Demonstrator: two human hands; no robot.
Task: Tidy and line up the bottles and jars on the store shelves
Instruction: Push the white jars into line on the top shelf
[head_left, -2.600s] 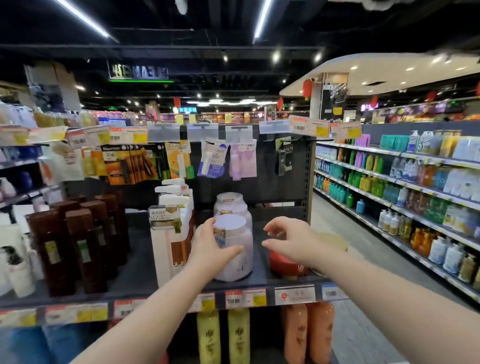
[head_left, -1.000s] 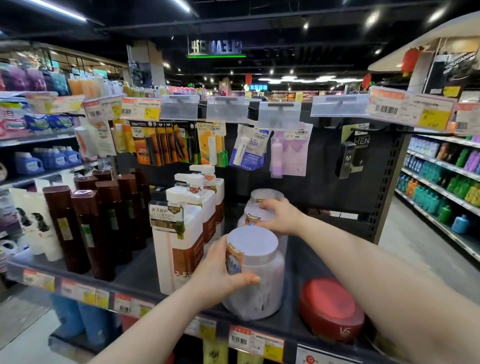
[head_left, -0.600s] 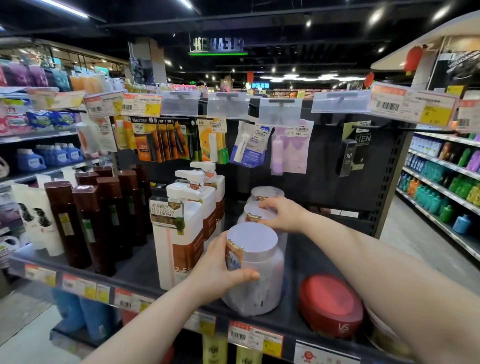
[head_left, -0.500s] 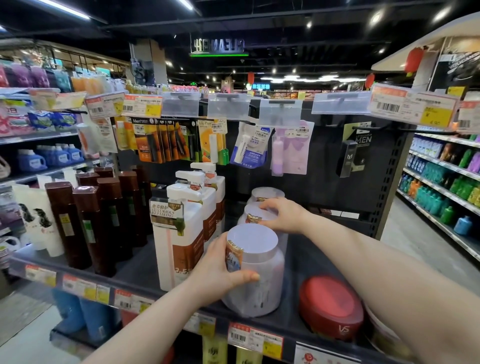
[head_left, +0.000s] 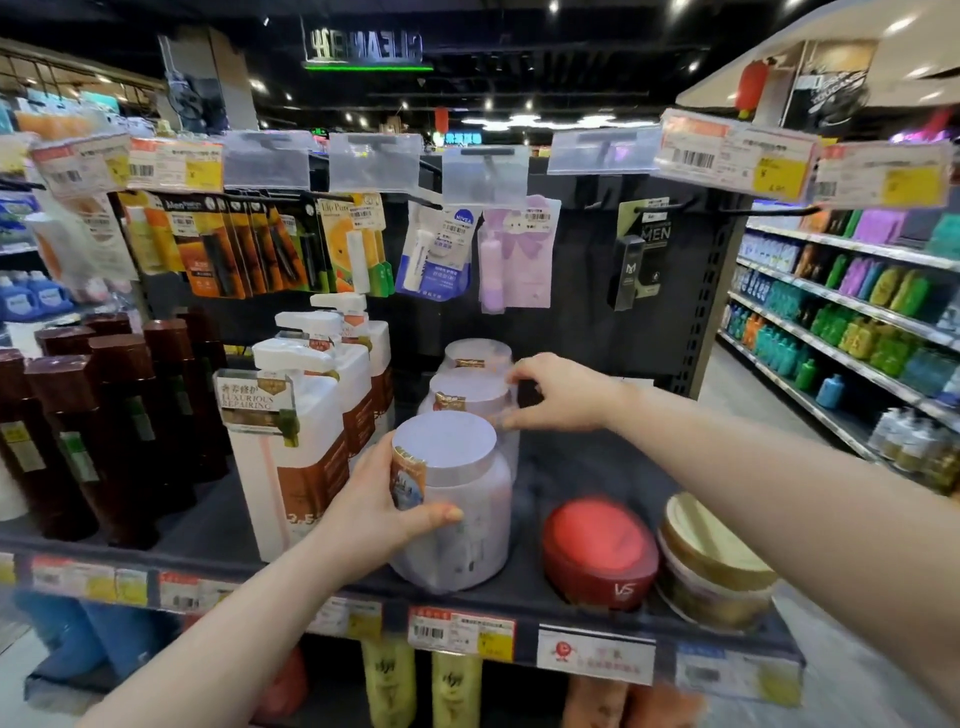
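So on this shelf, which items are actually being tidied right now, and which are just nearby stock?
In hand:
- front lilac jar, gripped by the left hand
- second lilac jar, touched at its rim by the right hand
- rear lilac jar, same row

Just nearby:
- white pump bottles
- brown bottles
- red VS jar
- gold-lidded jar
- hanging lip balm cards

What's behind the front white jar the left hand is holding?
Two more matching white jars, the second jar and the rear jar, in a row behind the front jar. The right hand is at the second. Their lower bodies are hidden.
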